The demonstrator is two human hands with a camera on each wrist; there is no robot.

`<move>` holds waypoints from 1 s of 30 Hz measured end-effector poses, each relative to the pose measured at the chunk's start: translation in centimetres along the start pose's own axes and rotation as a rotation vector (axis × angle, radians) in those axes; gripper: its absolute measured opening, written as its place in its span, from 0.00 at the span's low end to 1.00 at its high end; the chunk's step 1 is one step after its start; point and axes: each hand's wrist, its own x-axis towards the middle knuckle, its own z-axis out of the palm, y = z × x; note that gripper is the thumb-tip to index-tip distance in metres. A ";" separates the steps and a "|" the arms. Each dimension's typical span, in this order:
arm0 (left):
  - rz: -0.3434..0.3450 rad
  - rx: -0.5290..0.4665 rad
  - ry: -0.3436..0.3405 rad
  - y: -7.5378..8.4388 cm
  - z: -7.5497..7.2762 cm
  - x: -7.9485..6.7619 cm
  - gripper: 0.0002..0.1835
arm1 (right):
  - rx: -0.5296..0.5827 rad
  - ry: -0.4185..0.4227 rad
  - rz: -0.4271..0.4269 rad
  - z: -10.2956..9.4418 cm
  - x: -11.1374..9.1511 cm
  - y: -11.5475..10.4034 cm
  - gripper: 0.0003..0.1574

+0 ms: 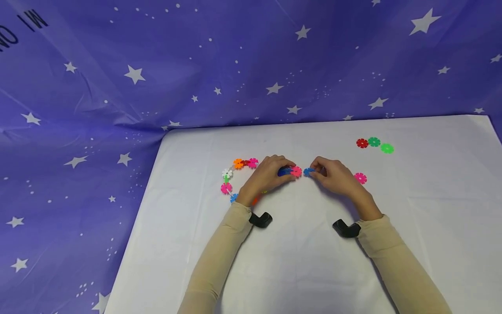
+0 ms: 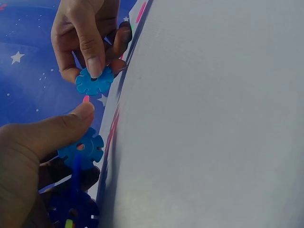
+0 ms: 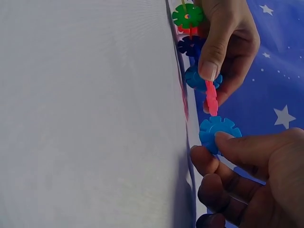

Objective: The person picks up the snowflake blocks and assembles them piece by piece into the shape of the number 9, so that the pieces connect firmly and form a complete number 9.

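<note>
My left hand [image 1: 269, 172] grips the end of a chain of slotted plastic snowflake discs, its thumb on a blue disc [image 2: 85, 147]. Slotted into that disc, a pink disc [image 1: 296, 171] sticks out toward the right. Opposite it, my right hand [image 1: 333, 175] pinches a single light blue disc [image 3: 218, 130] between thumb and forefinger. The two rims face each other closely, the pink one edge-on in the right wrist view. Behind the left thumb the chain goes on with a dark blue disc [image 3: 191, 46] and a green disc [image 3: 187, 15]. The left hand and forearm cover part of the chain.
The chain's other part, with a white disc [image 1: 227, 173] and an orange disc [image 1: 238, 163], curves on the white table [image 1: 290, 261] at left. Loose red [image 1: 362, 143], green [image 1: 374, 141] and light green discs [image 1: 387, 148] lie back right; a pink disc [image 1: 361, 178] lies beside the right wrist.
</note>
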 end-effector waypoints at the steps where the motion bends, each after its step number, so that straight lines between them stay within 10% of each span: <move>1: -0.001 -0.001 -0.003 0.0 0.0 0.0 0.21 | 0.001 0.001 -0.001 0.0 0.0 0.0 0.04; 30: 0.068 -0.066 0.011 -0.3 0.1 0.1 0.18 | -0.143 0.150 -0.058 1.4 0.2 -1.5 0.03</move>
